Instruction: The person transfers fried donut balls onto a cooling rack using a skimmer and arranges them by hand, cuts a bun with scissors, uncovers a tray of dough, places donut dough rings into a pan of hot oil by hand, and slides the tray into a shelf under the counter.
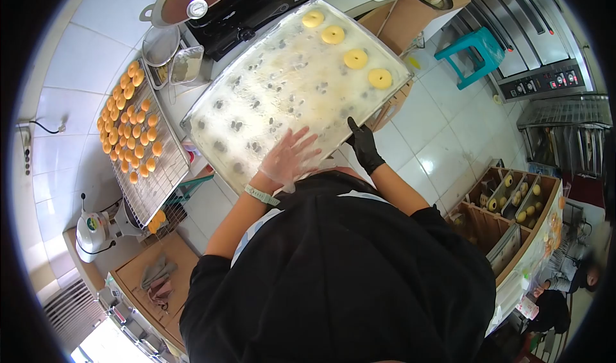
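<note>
A large light tray (282,100), dusted with flour and dotted with dark round marks, spreads out in front of my body. Four pale yellow dough rounds with small center holes lie in a row along its right side, among them one dough round (380,78) at the near corner. My left hand (292,156), in a clear plastic glove, is open with fingers spread over the tray's near edge and holds nothing. In a black glove, my right hand (364,146) grips the tray's near right rim; its fingers under the edge are hidden.
On the left, a wire rack (151,183) carries many small orange-brown buns. A black stove (256,23) stands behind the tray. To the right are a teal stool (475,52), an oven (539,74) and a wooden compartment box (507,202). Other people are at far right.
</note>
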### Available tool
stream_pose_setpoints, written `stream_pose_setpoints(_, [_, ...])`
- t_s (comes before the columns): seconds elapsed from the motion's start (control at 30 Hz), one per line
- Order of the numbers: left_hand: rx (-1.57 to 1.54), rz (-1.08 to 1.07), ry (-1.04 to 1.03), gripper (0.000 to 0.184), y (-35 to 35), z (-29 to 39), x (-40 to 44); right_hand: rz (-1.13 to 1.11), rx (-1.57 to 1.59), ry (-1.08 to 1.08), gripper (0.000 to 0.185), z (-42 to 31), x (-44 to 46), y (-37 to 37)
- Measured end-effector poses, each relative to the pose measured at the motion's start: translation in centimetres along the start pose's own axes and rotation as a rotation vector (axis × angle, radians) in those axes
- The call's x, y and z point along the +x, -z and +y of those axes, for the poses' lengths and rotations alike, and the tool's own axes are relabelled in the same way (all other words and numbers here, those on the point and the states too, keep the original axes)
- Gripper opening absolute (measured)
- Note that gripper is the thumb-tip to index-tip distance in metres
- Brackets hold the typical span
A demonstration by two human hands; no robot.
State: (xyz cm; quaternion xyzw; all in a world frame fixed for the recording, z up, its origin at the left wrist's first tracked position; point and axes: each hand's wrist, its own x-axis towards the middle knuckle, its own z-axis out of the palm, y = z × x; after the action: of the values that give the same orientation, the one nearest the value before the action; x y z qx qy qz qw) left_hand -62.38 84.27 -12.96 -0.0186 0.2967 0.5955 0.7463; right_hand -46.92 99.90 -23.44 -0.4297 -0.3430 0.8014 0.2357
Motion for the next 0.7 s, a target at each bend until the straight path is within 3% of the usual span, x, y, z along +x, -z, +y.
stream_pose_setpoints(0.2, [0.052, -0.05, -0.022, 0.054, -1.8, 1.0, 2.6, -0.021, 0.11, 0.245, 0.076, -0.3, -1.7, -1.6])
stream_pose_setpoints(0.4, [0.002, 0.026, 0.015, 0.054, -1.5, -0.4, 4.4, -0.018, 0.157, 0.272, 0.076, -1.1, -3.1, -2.1])
stream_pose_setpoints(0.5, [-0.001, 0.031, 0.002, 0.054, -1.3, -0.3, 4.7, 0.043, 0.103, 0.406, 0.065, -1.7, -3.9, -3.1])
stream_pose_setpoints(0.6, [0.026, 0.004, 0.039, 0.054, -1.2, -0.1, 5.1, -0.034, 0.113, 0.176, 0.048, 0.1, -2.0, -0.9])
stream_pose_setpoints(0.7, [0.102, -0.01, 0.132, 0.053, -1.2, -0.2, 5.6, 0.011, -0.023, 0.292, 0.031, 1.6, -0.5, 0.1])
